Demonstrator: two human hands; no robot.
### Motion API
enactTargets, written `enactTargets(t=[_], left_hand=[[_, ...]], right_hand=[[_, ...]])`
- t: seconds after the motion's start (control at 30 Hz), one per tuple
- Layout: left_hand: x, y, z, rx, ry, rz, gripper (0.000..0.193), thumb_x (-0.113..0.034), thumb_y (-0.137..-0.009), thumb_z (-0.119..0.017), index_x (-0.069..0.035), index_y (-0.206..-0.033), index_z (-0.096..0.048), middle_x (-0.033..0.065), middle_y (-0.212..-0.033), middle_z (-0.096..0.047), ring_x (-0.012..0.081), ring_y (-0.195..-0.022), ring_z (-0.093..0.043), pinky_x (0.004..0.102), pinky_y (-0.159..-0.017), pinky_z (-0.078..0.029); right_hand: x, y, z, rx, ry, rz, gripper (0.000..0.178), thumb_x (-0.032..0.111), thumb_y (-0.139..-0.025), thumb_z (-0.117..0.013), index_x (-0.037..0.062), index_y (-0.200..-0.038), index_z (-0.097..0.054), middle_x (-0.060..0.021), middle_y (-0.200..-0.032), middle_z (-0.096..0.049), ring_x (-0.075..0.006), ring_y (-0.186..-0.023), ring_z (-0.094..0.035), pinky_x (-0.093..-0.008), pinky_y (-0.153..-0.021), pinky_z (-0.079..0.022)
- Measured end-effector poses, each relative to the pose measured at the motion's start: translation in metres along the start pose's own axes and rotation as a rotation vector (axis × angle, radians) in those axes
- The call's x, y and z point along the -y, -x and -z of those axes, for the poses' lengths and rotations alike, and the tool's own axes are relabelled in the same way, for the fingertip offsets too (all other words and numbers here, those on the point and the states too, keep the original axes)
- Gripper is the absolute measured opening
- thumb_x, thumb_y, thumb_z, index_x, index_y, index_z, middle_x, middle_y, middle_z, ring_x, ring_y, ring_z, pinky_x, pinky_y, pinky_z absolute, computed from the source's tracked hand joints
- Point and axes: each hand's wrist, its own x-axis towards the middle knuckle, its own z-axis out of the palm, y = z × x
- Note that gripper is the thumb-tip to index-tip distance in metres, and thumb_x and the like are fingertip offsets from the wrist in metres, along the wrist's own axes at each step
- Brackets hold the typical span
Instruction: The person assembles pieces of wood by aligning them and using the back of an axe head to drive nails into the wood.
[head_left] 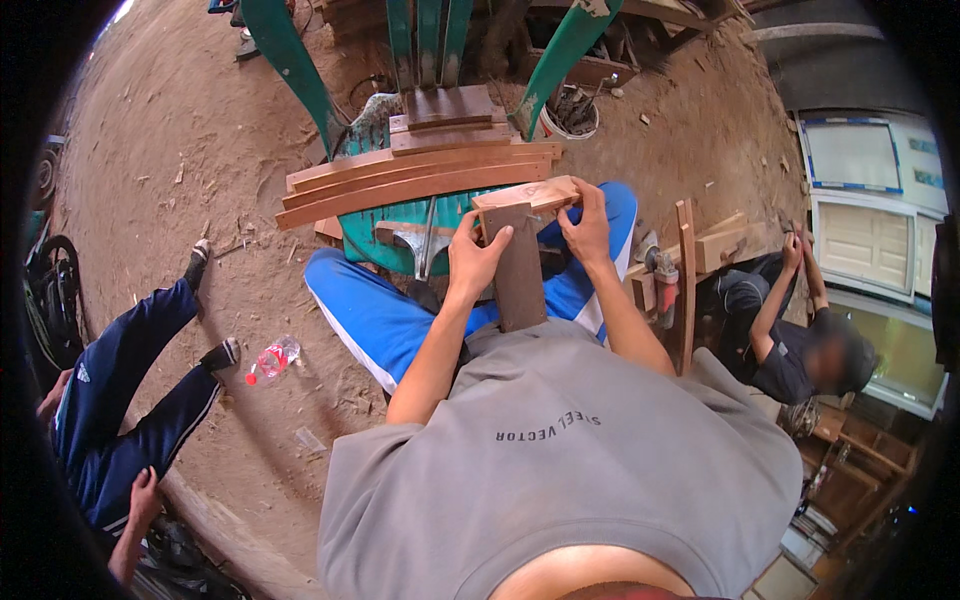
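Note:
Above my lap, my left hand (477, 258) grips the upper end of a dark brown wooden board (522, 285), thumb on its face. The board's lower end rests against my shirt. Across its top lies a short pale wooden piece (545, 192), set at an angle to it. My right hand (588, 230) pinches the right end of that pale piece between thumb and fingers. Just beyond my hands, several long reddish-brown wooden strips (400, 187) and shorter dark blocks (450, 105) are stacked on a green plastic chair (360, 225).
A metal tool with a wooden part (425, 240) lies at the chair's near edge. To my right are upright wood (686, 285), a red power tool (665, 285) and a seated person (780, 330). Another person's legs (130, 360) and a plastic bottle (275, 358) are at left. A bucket (572, 115) stands beyond.

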Motion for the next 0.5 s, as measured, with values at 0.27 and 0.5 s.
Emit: enactTargets(t=[0.27,0.5], left_hand=[[0.01,0.001,-0.004,0.008,0.058,-0.014,0.05,-0.019,-0.09,-0.078,0.002,-0.131,-0.058,0.0188,-0.107,-0.076,0.0197,-0.097,-0.074,0.0338,-0.081,-0.058],[0.006,0.002,-0.002,0.02,0.025,0.019,0.049,-0.018,-0.092,-0.077,0.001,-0.133,-0.057,0.0184,-0.109,-0.076,0.0197,-0.097,-0.073,0.0334,-0.082,-0.058]], right_hand=[[0.004,-0.008,0.004,0.208,0.158,0.05,0.043,0.005,-0.083,-0.072,0.0111,-0.125,-0.063,-0.0222,-0.15,-0.036,-0.0464,-0.128,-0.053,-0.0484,-0.102,-0.051],[0.02,-0.003,0.001,0.012,0.095,0.023,0.038,0.003,-0.081,-0.069,0.0078,-0.119,-0.066,-0.0194,-0.148,-0.039,-0.0442,-0.119,-0.059,-0.0474,-0.098,-0.053]])
